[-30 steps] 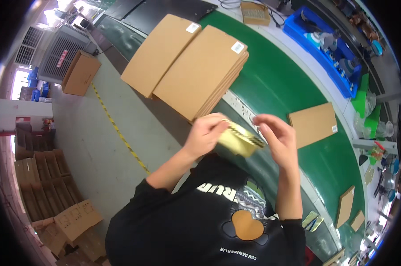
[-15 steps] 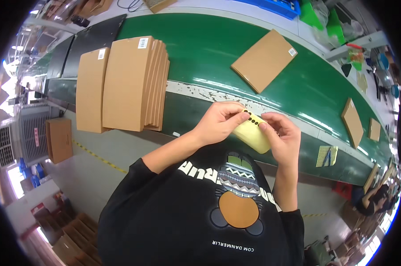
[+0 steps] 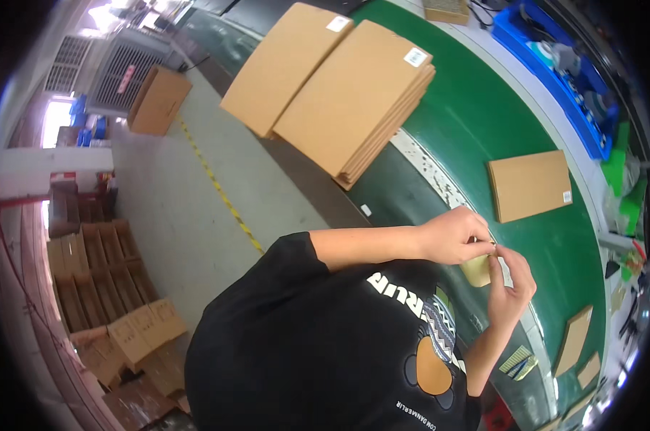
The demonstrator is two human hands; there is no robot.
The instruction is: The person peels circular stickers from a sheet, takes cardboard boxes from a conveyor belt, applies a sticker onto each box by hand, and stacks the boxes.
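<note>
A curled, pale yellow sticker sheet [image 3: 475, 272] hangs between my hands above the near edge of the bench. My left hand [image 3: 451, 238] reaches in from the left, thumb and finger pinched at the upper edge of the sheet. My right hand [image 3: 512, 284] is closed at the same edge, its thumb and forefinger meeting the left fingertips. The fingers and the tilt of the sheet hide most of its face. A flat brown cardboard box [image 3: 531, 186] with a small white label lies beyond my hands on the green bench surface [image 3: 458, 93].
Two stacks of flat cardboard boxes, a nearer stack [image 3: 357, 97] and a farther stack [image 3: 285, 68], stand at the left. A blue tray [image 3: 508, 25] sits at the far side. Another yellow sheet [image 3: 519, 364] with blue tweezers-like tools lies to the right. Thin boxes [image 3: 573, 340] lie beyond.
The view has swung left, so the bench and stacks appear farther right and tilted. My fingertips have come together at the sheet's edge; its black dots, seen before, are now mostly hidden.
</note>
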